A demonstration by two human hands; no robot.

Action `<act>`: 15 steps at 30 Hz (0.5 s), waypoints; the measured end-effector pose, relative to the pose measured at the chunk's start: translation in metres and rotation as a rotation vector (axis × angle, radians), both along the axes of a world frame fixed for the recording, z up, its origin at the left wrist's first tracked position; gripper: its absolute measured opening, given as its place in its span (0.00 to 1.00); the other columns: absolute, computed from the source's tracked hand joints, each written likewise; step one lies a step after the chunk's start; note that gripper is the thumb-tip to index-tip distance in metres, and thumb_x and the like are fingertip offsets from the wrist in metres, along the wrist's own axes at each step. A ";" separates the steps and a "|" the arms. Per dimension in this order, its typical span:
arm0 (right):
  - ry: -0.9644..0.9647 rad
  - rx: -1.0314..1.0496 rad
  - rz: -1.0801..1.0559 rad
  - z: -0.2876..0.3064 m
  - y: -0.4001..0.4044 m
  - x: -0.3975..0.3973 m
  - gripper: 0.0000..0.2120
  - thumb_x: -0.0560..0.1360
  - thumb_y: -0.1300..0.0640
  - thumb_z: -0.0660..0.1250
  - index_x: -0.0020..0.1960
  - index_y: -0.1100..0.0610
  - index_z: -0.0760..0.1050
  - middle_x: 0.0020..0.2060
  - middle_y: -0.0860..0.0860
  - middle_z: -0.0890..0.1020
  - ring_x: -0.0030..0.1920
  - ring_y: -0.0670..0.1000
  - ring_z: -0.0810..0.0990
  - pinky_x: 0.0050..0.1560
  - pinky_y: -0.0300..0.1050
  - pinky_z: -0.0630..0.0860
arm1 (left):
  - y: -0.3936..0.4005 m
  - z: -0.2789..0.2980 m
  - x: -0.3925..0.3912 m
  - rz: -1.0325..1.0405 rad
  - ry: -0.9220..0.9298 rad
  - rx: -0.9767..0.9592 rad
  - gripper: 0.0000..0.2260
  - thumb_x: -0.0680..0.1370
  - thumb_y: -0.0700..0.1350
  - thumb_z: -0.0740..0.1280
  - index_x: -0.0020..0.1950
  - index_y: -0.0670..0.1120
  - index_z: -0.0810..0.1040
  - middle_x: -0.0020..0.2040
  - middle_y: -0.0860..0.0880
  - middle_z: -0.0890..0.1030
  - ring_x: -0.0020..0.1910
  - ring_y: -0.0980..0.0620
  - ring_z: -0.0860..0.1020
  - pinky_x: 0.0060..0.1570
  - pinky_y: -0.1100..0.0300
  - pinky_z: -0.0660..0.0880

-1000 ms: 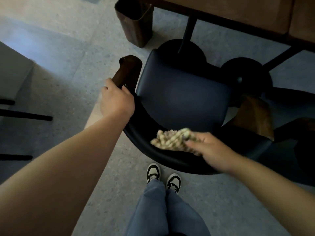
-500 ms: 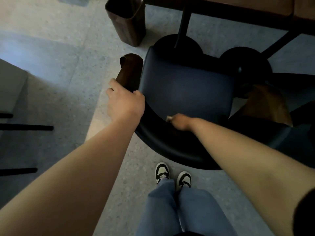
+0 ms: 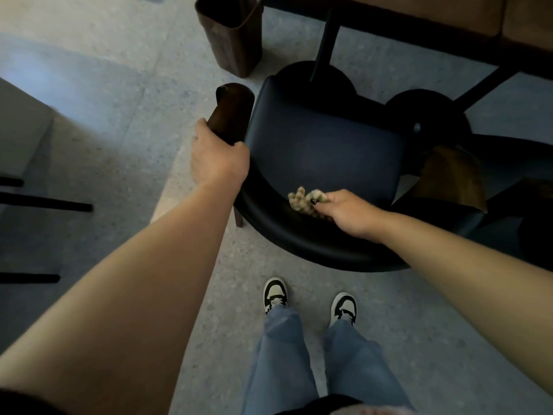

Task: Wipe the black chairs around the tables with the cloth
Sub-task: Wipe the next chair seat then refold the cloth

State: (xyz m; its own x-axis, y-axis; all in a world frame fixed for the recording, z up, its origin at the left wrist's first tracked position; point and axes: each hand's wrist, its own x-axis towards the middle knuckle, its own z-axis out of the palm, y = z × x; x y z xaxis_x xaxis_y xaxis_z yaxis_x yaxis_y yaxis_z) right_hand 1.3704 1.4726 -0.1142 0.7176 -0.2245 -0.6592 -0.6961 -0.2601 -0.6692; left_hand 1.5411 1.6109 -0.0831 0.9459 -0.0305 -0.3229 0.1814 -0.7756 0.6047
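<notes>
Since a moment ago the right hand [image 3: 348,212] has slid the bunched cloth [image 3: 305,199] rightward along the black chair [image 3: 323,151] seat's rear edge, left hand [image 3: 217,157] gripping the wooden armrest [image 3: 230,112]; wiping looks midway, other chairs left.

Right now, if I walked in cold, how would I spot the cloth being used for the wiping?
Find the black chair pulled out from the wooden table, right in front of the person's feet. Along the inside of its curved backrest, the right hand holds the cloth bunched against the dark padding. It is the only pale, nubbly, beige thing on an otherwise smooth black seat.
</notes>
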 end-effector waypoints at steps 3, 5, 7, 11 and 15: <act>-0.050 0.031 0.046 0.028 0.000 -0.022 0.12 0.80 0.56 0.60 0.43 0.55 0.79 0.37 0.44 0.78 0.40 0.43 0.74 0.46 0.42 0.69 | 0.000 0.003 -0.004 0.001 -0.007 -0.003 0.28 0.72 0.46 0.67 0.71 0.49 0.64 0.60 0.47 0.75 0.58 0.44 0.76 0.58 0.46 0.76; -0.070 0.061 0.074 0.044 -0.003 -0.035 0.11 0.80 0.57 0.60 0.45 0.56 0.79 0.39 0.44 0.80 0.42 0.42 0.75 0.47 0.40 0.69 | -0.002 0.005 -0.005 -0.006 -0.013 0.017 0.29 0.73 0.46 0.67 0.72 0.47 0.63 0.63 0.45 0.74 0.61 0.43 0.75 0.60 0.46 0.75; -0.081 0.121 0.094 0.059 -0.009 -0.049 0.11 0.80 0.59 0.60 0.48 0.51 0.80 0.44 0.42 0.82 0.46 0.40 0.77 0.51 0.35 0.71 | -0.003 0.008 -0.009 -0.021 -0.034 0.055 0.30 0.75 0.46 0.66 0.75 0.45 0.59 0.68 0.44 0.70 0.65 0.42 0.73 0.63 0.46 0.72; -0.053 0.229 0.100 0.085 -0.032 -0.070 0.12 0.80 0.60 0.60 0.49 0.48 0.80 0.44 0.39 0.85 0.45 0.35 0.80 0.46 0.25 0.72 | -0.005 0.011 -0.035 -0.201 -0.066 0.175 0.36 0.76 0.45 0.65 0.79 0.44 0.50 0.78 0.41 0.52 0.77 0.39 0.53 0.74 0.43 0.56; -0.099 0.149 -0.177 0.078 -0.062 -0.057 0.10 0.80 0.56 0.61 0.48 0.51 0.81 0.46 0.47 0.85 0.50 0.48 0.83 0.53 0.43 0.76 | -0.006 0.003 -0.066 -0.615 -0.218 0.399 0.32 0.77 0.55 0.61 0.78 0.48 0.55 0.79 0.44 0.53 0.79 0.45 0.47 0.71 0.35 0.37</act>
State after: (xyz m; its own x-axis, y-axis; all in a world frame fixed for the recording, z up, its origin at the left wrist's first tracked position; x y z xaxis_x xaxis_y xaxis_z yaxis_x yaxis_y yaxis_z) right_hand 1.3129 1.4104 -0.0363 0.7386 -0.2585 -0.6226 -0.6510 -0.0332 -0.7584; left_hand 1.4750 1.6052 -0.0797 0.8400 -0.4926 -0.2275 -0.4452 -0.8653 0.2302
